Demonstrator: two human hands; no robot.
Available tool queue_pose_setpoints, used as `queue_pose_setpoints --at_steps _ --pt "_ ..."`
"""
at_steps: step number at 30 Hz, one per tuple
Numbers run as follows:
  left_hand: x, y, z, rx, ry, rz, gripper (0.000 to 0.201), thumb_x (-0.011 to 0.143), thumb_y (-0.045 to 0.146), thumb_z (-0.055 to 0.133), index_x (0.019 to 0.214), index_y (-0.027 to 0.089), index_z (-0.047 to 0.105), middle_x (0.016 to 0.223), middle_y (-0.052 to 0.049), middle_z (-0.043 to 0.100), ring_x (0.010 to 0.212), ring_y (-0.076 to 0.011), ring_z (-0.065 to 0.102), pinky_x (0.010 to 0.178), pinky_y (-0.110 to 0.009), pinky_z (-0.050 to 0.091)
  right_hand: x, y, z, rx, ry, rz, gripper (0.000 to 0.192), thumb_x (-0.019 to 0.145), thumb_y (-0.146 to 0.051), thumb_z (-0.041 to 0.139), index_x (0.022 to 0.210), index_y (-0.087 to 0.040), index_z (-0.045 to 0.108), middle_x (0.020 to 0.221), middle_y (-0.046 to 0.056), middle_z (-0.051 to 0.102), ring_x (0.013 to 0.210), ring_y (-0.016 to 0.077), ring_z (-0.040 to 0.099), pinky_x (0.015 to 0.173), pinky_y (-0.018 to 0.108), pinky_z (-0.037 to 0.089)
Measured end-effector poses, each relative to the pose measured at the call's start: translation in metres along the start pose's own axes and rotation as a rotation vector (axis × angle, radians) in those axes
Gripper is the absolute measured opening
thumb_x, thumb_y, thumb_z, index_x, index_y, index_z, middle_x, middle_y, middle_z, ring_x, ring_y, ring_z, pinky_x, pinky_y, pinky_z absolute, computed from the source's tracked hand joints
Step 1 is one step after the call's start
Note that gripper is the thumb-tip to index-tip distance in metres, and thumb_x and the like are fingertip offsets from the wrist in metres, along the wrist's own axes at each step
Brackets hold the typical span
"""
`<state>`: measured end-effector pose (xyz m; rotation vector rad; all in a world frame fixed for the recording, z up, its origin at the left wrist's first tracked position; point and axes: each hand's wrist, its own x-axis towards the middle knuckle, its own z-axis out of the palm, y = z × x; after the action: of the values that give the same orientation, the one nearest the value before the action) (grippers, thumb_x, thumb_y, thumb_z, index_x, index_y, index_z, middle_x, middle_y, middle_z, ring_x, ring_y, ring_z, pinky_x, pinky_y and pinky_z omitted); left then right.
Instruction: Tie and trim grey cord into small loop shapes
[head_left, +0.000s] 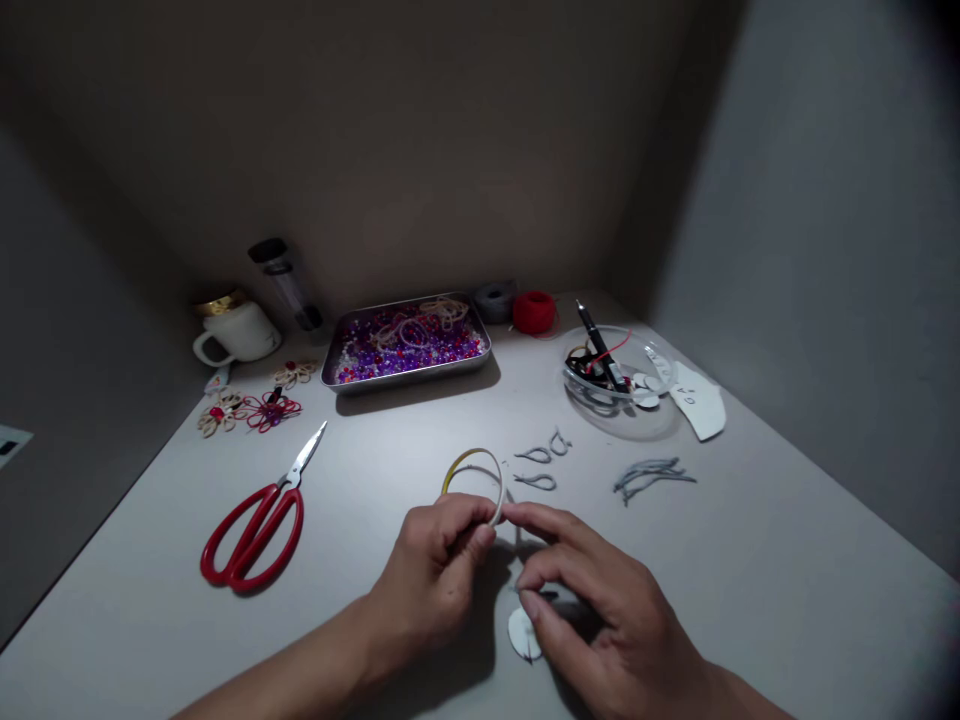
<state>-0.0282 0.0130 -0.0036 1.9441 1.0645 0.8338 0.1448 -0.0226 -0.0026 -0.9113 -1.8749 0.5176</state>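
Note:
My left hand is closed, pinching a narrow ring-shaped roll of tape, white outside and yellow inside, which stands upright above the table. The index fingertip of my right hand touches the roll's near right edge. Its thumb and middle finger curl below, their tips close together, with nothing plainly held. Beneath that hand lies a small white disc with a dark mark on it, partly covered by the thumb. Just beyond the hands are several grey cord loops.
Red-handled scissors lie left, near cord flowers and a mug. A bead tray stands behind, beside red cord. Rightward are cut grey cords, a clear bowl holding a pen, and a white piece.

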Motion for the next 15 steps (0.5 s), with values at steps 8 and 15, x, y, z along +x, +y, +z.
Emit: queue_pose_setpoints --at_steps 8,15 --pt "-0.0011 -0.0002 0.0026 0.031 -0.033 0.049 0.017 0.083 0.016 0.043 0.076 0.014 0.059 0.062 -0.001 0.053 0.059 -0.0136 0.048 0.056 -0.024 0.037 -0.0018 0.0035 0.0036 0.06 -0.03 0.081 0.015 0.072 -0.003 0.053 0.077 -0.016 0.057 0.097 0.009 0.06 0.093 0.0169 0.06 0.082 0.025 0.048" --pt "0.0015 0.0018 0.0018 -0.057 -0.066 -0.065 0.019 0.084 0.022 0.044 0.073 0.014 0.057 0.059 0.001 0.047 0.055 -0.012 0.044 0.053 -0.023 0.036 -0.0024 0.0032 0.0059 0.116 0.006 0.111 0.014 0.073 -0.004 0.052 0.077 -0.017 0.055 0.095 0.008 0.057 0.093 0.0177 0.059 0.08 0.027 0.048"
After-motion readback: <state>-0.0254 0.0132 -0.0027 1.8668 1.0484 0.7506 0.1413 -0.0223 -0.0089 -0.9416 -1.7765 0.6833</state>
